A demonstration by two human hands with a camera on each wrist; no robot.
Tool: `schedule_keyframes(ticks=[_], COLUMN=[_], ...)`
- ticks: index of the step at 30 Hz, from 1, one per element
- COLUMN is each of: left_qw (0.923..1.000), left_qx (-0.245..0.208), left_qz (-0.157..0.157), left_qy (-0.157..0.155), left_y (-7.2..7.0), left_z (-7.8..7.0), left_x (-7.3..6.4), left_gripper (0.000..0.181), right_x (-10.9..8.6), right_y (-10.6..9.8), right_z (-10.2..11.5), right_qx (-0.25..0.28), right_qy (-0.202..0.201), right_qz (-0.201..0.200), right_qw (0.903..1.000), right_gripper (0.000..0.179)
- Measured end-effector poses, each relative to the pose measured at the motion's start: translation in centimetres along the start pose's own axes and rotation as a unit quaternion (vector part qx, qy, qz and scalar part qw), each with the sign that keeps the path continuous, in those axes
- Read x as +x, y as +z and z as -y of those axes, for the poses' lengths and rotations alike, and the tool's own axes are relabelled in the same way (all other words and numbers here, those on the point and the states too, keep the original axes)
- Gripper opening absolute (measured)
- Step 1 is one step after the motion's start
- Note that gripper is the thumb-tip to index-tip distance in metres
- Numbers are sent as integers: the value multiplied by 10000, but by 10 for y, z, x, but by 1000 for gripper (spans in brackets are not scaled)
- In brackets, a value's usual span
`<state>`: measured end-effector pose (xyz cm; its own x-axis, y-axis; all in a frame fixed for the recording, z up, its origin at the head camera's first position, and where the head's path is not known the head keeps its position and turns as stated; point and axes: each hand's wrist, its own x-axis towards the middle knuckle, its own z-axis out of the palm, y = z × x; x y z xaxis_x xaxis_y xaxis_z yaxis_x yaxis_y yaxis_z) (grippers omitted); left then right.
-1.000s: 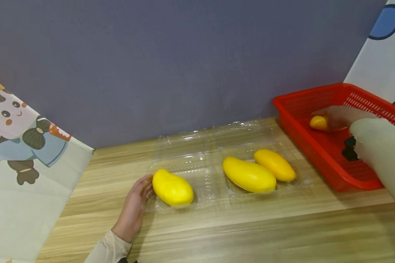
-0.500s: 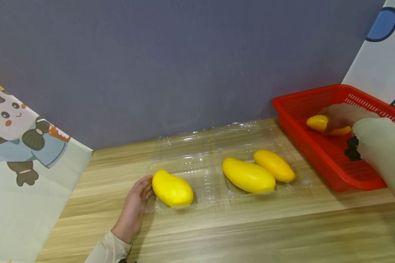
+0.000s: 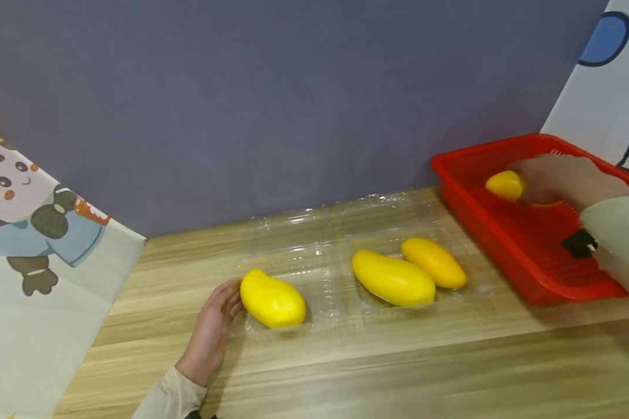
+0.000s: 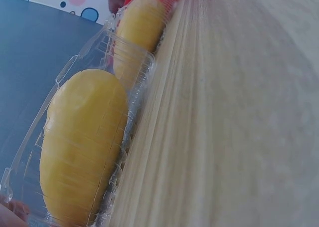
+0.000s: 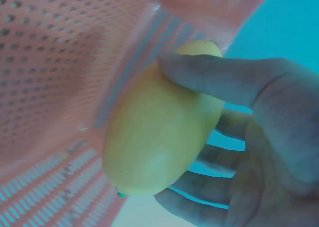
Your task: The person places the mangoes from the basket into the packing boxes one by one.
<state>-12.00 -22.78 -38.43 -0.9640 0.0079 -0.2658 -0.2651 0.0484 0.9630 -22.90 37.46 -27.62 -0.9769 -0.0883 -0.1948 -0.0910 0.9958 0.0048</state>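
My right hand (image 3: 566,177) grips a yellow mango (image 3: 503,185) inside the red basket. In the right wrist view the thumb lies across the mango (image 5: 149,137) and the other fingers curl behind it. On the table lies an open clear plastic clamshell box (image 3: 325,288) with two halves of compartments. One mango (image 3: 272,299) sits in its left compartment; two more, a larger mango (image 3: 393,279) and a smaller mango (image 3: 434,263), lie side by side in the right one. My left hand (image 3: 212,323) rests with relaxed fingers against the box's left side, next to the left mango.
The red perforated basket (image 3: 495,250) stands on the wooden table (image 3: 398,372) at the right, close to the box. A grey-blue wall (image 3: 293,116) rises behind. Printed panels (image 3: 31,326) flank the table on the left and right.
My right hand has closed round the mango in the basket and come up slightly with it. The left hand and the mangoes in the box have stayed in place.
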Motion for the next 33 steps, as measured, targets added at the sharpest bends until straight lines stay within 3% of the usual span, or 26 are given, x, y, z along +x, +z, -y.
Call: schedule_keyframes(ticks=[6, 13, 24, 33], left_qw=[9999, 10000, 10000, 10000], left_qx=[114, -20, -7, 53], left_qz=[-67, -8, 30, 52], left_qy=[-10, 28, 19, 11], left_y=[-2, -2, 3, 1], left_z=[0, 0, -2, -3], left_x=[-1, -1, -2, -4], left_gripper=[52, 52, 52, 52], right_x=[-24, -51, -87, -113], right_y=[-7, -12, 6, -1], right_z=[35, 74, 84, 99], right_qx=[-463, -431, -173, -222], right_qy=[298, 384, 163, 450], right_qz=[-478, -876, -1543, -2158], right_qw=[9973, 9945, 9877, 9751], right_gripper=[80, 89, 97, 98])
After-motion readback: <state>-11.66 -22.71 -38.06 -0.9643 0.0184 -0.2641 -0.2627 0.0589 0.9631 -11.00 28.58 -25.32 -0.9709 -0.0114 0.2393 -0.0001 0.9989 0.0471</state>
